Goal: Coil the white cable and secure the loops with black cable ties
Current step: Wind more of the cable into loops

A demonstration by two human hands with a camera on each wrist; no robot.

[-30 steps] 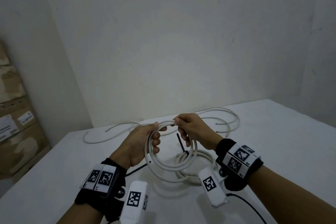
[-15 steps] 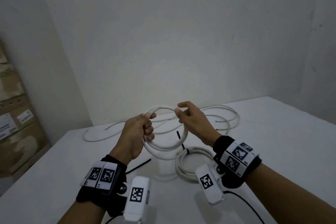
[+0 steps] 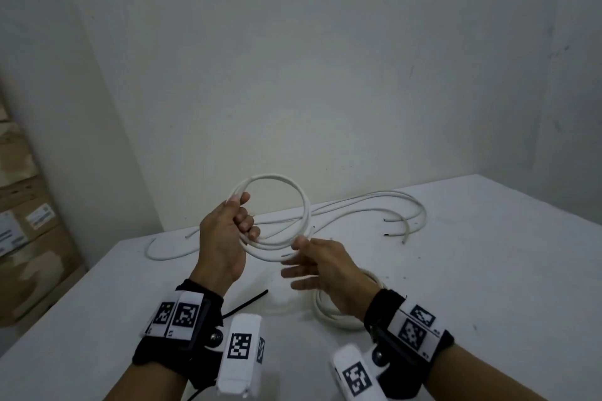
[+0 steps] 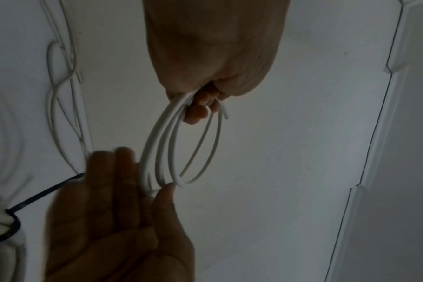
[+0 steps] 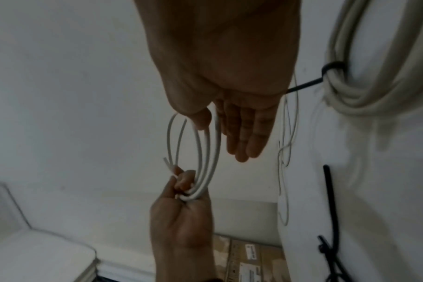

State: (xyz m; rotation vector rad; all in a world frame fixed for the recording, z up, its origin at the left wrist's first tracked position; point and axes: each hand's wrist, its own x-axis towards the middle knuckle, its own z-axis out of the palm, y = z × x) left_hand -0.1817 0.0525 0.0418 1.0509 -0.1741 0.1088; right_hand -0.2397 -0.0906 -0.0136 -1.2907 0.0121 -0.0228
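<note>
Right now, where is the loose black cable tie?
In the head view the loose black cable tie lies on the table, just beyond the left wrist, left of the tied coil.

Bare forearms, black wrist straps point(image 3: 413, 332), white square-patterned marker tags, white wrist cameras point(image 3: 239, 355)

I see a white surface point(image 3: 488, 286) with small dark specks, set into the corner of two pale plastered walls point(image 3: 309, 58). Off to my left, beside the surface, brown cardboard boxes point(image 3: 22, 238) are stacked, with white printed labels point(image 3: 40, 216) on their fronts, too small to read.
</note>
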